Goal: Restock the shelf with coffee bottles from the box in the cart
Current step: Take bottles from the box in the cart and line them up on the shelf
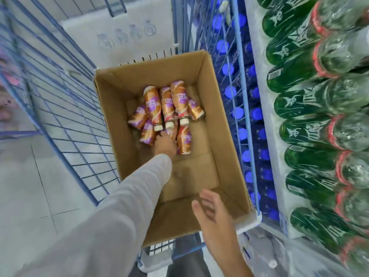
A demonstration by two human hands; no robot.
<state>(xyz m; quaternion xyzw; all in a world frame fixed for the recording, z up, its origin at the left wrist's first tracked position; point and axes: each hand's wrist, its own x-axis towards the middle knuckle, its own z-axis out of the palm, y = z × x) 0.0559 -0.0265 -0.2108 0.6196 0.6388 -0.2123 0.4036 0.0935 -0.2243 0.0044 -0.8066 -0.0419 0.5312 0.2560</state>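
Observation:
An open cardboard box (223, 108) stands in the blue wire cart (65, 116). Several orange-and-purple coffee bottles (166, 104) with white caps lie in a heap at the far end of its floor. My left hand (165, 143), in a grey sleeve, reaches deep into the box. Its fingers curl over a coffee bottle (172, 131) at the near side of the heap, beside another lying bottle (183, 141). My right hand (211, 212) hovers open over the box's near right corner and holds nothing.
Shrink-wrapped packs of green bottles (311, 116) lie stacked on the right. Blue-capped bottles (239, 116) stand behind the cart's right wire wall. A white carton (127, 35) stands beyond the box. Pale floor tiles (24, 186) lie to the left.

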